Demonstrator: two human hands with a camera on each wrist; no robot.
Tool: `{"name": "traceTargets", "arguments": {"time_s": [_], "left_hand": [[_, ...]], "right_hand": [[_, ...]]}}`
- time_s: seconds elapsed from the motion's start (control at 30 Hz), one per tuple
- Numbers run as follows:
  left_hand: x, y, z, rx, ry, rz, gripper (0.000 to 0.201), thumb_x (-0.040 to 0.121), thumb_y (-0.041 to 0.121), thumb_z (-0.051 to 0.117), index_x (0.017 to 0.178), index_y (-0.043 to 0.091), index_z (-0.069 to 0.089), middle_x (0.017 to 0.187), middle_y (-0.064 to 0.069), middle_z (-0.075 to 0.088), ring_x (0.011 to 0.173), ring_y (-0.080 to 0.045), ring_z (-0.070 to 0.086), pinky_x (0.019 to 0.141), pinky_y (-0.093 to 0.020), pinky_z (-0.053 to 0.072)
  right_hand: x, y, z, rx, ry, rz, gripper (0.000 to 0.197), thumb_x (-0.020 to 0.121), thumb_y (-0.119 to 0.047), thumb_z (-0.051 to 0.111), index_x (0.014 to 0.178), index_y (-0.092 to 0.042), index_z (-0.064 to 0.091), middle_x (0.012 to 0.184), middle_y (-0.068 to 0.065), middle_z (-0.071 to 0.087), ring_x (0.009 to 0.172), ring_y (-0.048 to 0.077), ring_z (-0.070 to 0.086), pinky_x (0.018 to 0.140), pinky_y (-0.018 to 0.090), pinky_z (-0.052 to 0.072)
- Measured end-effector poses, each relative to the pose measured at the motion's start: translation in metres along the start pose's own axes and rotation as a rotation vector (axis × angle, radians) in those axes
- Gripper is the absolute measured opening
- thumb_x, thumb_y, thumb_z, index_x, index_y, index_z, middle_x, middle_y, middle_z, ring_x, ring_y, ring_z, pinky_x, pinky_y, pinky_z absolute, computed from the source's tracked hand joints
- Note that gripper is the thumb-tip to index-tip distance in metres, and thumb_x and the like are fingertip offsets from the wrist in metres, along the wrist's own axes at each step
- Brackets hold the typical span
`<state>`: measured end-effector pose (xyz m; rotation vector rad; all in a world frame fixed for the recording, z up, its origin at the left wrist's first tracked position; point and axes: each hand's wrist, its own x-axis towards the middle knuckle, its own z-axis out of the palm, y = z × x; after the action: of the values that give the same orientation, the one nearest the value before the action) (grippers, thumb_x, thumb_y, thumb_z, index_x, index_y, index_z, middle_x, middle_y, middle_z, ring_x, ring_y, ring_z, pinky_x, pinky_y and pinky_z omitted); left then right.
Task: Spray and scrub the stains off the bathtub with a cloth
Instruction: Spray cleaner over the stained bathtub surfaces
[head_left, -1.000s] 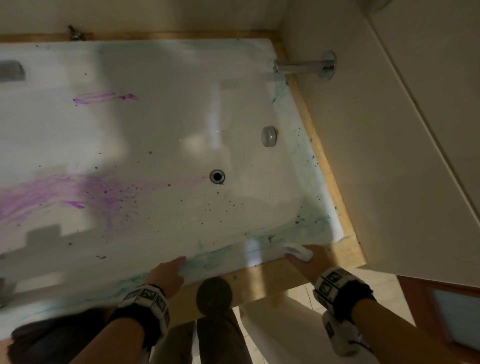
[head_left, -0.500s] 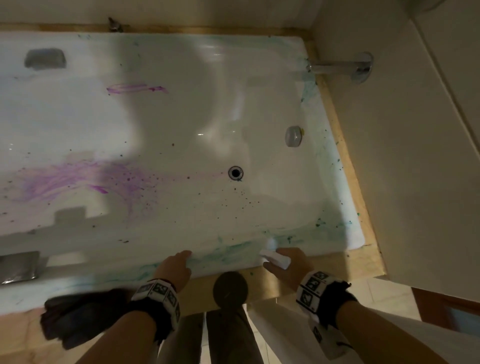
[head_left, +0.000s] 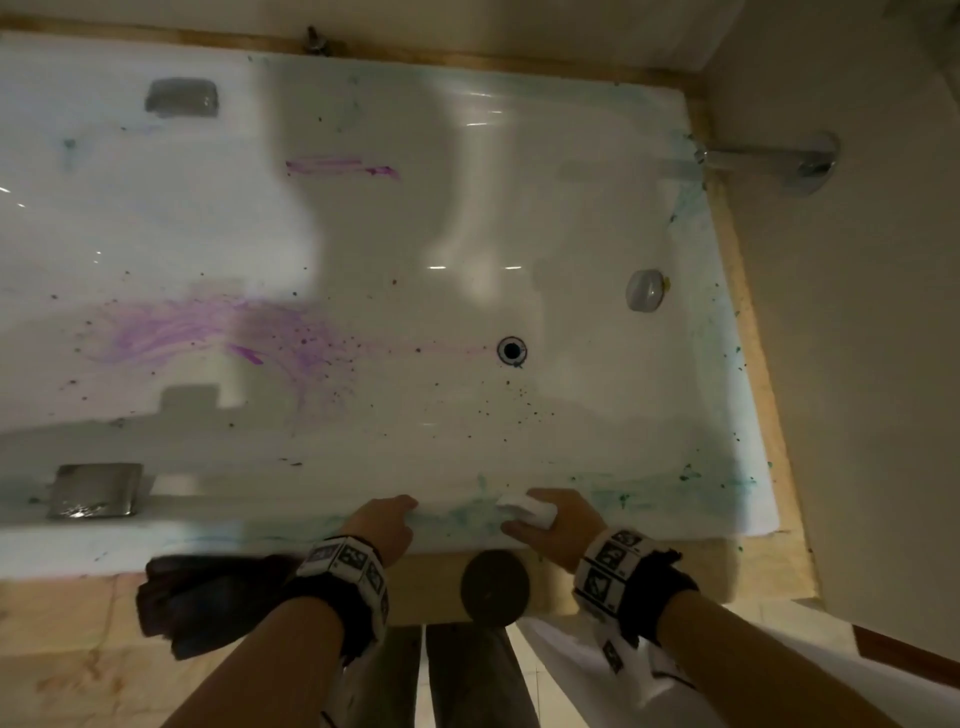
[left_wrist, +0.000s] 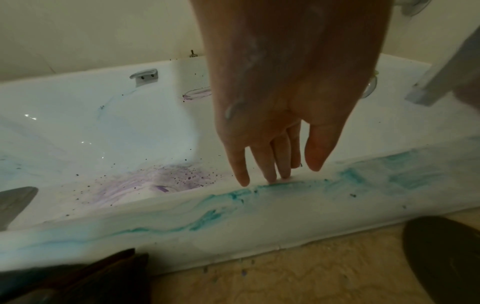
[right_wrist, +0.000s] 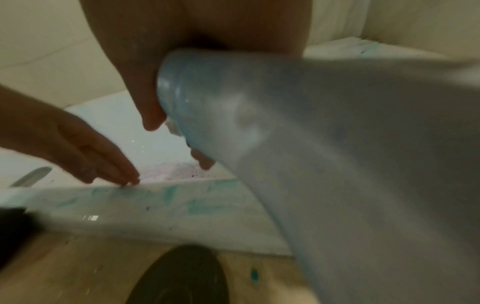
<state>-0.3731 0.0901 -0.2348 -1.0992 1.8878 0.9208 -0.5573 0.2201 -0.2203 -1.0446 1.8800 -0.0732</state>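
We see the right hand (head_left: 558, 522) wrapped around the neck of a pale spray bottle (right_wrist: 311, 144), thumb on one side and fingertips curling in from the other, its white head (head_left: 524, 510) poised over the teal smears (left_wrist: 221, 197) on the near rim of the bathtub (head_left: 467, 234). The left hand (head_left: 384, 525) rests its straight, close-set fingers (left_wrist: 270, 164) on the rim's inner edge, holding nothing. A dark cloth (head_left: 208, 597), which we take to be the scrubbing cloth, lies bunched on the ledge by the left wrist. Purple stains (head_left: 208, 332) and dark specks remain on the tub floor near the drain (head_left: 511, 349). We judge the chief risks as follows: spray released this close may wet the bracing fingers; a wetted glossy rim could let the supporting hand slide inward; and runoff may carry teal pigment down onto the floor of the tub before the cloth is taken up.
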Motion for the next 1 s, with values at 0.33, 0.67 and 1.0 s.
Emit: {"name": "traceTargets", "arguments": {"time_s": [0.33,0.67,1.0], "left_hand": [[0.006,-0.015,-0.004,-0.046,0.020,-0.018,0.047,0.098,0.016,0.036,0.144,0.022,0.031,0.146,-0.006,0.038,0.130,-0.022,0.041,0.106,-0.029,0.034],[0.008,-0.015,-0.004,-0.040,0.037,-0.023,0.044,0.098,0.018,0.037,0.142,0.022,0.036,0.143,-0.006,0.042,0.127,-0.023,0.045,0.103,-0.029,0.037],[0.017,-0.015,-0.003,-0.029,0.036,-0.033,0.044,0.098,0.018,0.038,0.141,0.022,0.037,0.145,-0.004,0.040,0.130,-0.022,0.042,0.107,-0.030,0.035]], "right_hand": [[0.049,-0.004,-0.058,-0.042,0.037,0.098,0.033,0.079,-0.047,0.066,0.097,-0.019,0.059,0.100,0.004,0.064,0.096,0.022,0.060,0.083,0.030,0.047],[0.069,0.000,-0.098,-0.176,0.182,0.227,0.040,0.085,-0.045,0.059,0.105,-0.010,0.058,0.109,0.010,0.063,0.096,0.026,0.059,0.085,0.034,0.048],[0.069,0.012,-0.099,0.066,0.333,0.370,0.040,0.083,-0.039,0.064,0.096,-0.001,0.066,0.103,0.016,0.067,0.091,0.030,0.063,0.085,0.036,0.052]]}}
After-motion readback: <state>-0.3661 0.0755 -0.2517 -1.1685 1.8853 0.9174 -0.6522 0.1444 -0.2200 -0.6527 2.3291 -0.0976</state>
